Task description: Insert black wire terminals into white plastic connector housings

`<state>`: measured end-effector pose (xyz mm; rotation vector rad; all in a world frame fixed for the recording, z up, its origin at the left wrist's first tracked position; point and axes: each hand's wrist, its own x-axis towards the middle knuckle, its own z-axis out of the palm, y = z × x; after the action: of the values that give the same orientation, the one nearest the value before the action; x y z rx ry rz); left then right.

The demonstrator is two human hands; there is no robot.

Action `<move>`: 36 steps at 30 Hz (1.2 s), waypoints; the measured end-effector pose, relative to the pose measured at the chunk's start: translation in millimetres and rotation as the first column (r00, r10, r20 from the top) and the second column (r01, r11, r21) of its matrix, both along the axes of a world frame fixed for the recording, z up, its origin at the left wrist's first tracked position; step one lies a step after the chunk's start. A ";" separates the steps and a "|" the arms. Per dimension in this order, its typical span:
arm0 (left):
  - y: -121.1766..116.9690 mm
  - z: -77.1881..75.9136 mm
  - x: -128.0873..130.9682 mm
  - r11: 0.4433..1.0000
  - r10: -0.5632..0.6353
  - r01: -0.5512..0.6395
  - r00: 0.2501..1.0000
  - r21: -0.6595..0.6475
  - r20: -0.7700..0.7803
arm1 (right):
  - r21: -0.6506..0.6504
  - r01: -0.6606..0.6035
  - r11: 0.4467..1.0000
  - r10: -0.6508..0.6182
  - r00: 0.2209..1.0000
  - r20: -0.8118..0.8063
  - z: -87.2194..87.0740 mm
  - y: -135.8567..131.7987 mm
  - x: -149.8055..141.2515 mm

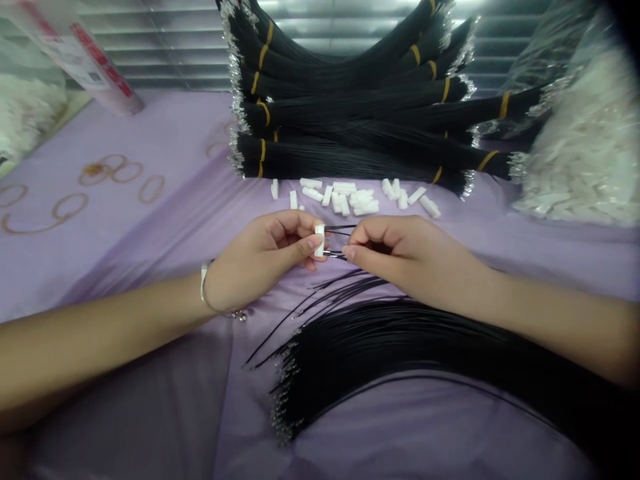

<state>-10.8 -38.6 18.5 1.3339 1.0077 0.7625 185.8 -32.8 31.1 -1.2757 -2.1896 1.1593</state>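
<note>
My left hand (265, 257) is closed, pinching a small white plastic connector (319, 240) between thumb and fingers. My right hand (405, 257) is closed on a thin black wire (334, 254) whose tip touches the connector; another wire (340, 228) sticks out of the connector above it. A loose fan of black wires (400, 353) with metal tips lies on the purple cloth under my right forearm. Several white connectors (357, 198) are scattered just beyond my hands.
Bundles of black wire (360, 113) tied with yellow bands are stacked at the back. A clear bag of white parts (585, 153) sits at the right. Rubber bands (107, 172) lie on the purple cloth (150, 267) at left, near a white and red tube (85, 60).
</note>
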 end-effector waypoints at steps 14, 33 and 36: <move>1.0 -2.6 -0.1 1.000 0.009 -0.009 1.000 0.001 0.012 | -0.003 0.012 1.000 -0.012 1.000 -0.005 -2.1 -0.2 -0.6; 0.9 0.3 1.8 0.999 0.019 -0.019 1.000 -0.035 -0.007 | 0.009 0.025 1.000 -0.025 0.999 -0.040 -5.8 -3.2 -3.7; 0.6 -0.2 1.9 0.998 0.030 -0.030 1.000 -0.054 0.001 | 0.017 0.035 0.999 -0.035 0.999 -0.030 -6.7 -4.4 -4.9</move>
<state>-8.9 -38.0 18.2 1.2742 1.0419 0.7539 180.9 -37.2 24.4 -1.2760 -2.1427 1.1362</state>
